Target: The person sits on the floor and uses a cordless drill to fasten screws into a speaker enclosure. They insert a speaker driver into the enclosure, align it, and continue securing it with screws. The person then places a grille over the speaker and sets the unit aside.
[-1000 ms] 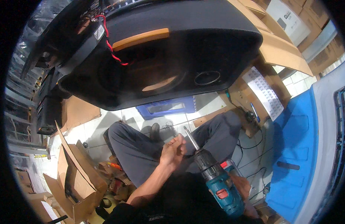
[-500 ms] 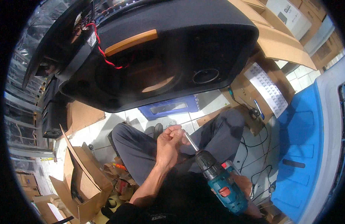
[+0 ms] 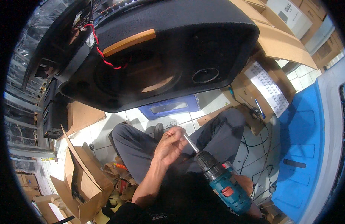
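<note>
A teal and black cordless drill [image 3: 227, 190] lies across my lap, its nose toward the upper left. My right hand [image 3: 245, 184] is wrapped round its handle, mostly hidden behind the body. From the black chuck [image 3: 209, 164] juts a long silver bit [image 3: 191, 143]. At the tip of that bit my left hand [image 3: 170, 145] is closed in a pinch; whatever its fingertips hold is hidden or too small to name. Beyond my knees a large black speaker cabinet [image 3: 217, 41] is raised, with a big round opening and a smaller round one [image 3: 205, 75]. Red twisted wire [image 3: 99, 50] hangs over it.
The cabinet rests above a blue plastic stool [image 3: 168, 107]. Open cardboard boxes [image 3: 83, 183] stand at the left. On the right are a blue plastic panel [image 3: 297, 149], black cables [image 3: 267, 130], and a label sheet [image 3: 267, 89] and blue pen [image 3: 259, 108] on cardboard.
My left hand has turned slightly and its fingers have shifted a little at the bit's tip. The drill has moved slightly to the right.
</note>
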The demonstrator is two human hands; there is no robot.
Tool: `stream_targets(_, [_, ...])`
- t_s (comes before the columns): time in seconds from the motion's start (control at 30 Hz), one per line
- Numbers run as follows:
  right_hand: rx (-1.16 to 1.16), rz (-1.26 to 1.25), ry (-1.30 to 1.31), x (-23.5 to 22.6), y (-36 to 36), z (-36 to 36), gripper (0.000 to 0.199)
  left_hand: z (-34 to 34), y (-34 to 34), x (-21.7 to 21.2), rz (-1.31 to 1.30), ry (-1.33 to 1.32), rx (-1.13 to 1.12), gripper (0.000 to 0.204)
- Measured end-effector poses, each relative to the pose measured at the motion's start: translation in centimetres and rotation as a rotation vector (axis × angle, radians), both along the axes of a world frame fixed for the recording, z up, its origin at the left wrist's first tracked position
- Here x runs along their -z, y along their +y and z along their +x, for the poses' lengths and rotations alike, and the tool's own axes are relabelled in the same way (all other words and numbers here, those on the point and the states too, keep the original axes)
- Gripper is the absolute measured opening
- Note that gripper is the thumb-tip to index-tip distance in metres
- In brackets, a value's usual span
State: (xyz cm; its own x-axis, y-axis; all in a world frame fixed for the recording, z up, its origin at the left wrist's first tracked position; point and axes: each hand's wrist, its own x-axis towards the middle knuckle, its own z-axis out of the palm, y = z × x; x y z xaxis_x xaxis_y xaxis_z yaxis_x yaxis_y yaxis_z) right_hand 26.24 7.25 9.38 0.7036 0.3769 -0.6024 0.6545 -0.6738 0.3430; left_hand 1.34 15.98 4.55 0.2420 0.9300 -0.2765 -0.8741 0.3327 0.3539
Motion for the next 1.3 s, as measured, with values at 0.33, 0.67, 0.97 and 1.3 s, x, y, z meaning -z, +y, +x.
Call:
stream_targets(0.33, [-0.521,0.711,0.659,-1.1,-2.6,2.7,0.044,-0.6,0.6,-0.1,-0.021,0.202,0.033,0.014])
stream_targets(0.67, [-0.737,0.481,0.701,-1.9,-1.7,4.6,0.044,-4.6,3.8,-0.1,0.223,0.230,0.312,0.013])
stream_targets(0.97, [-0.518,0.885,0.766,0.2,0.8,2.4,0.055,2.7,8.3,-6.1,0.054,-0.126,0.138,0.021])
stream_targets(1.3, [-1.296,1.517,0.612,-3.3,6.4,-1.1,0.061,4.1,12.6,-10.9,0.080,-0.084,0.044,0.023])
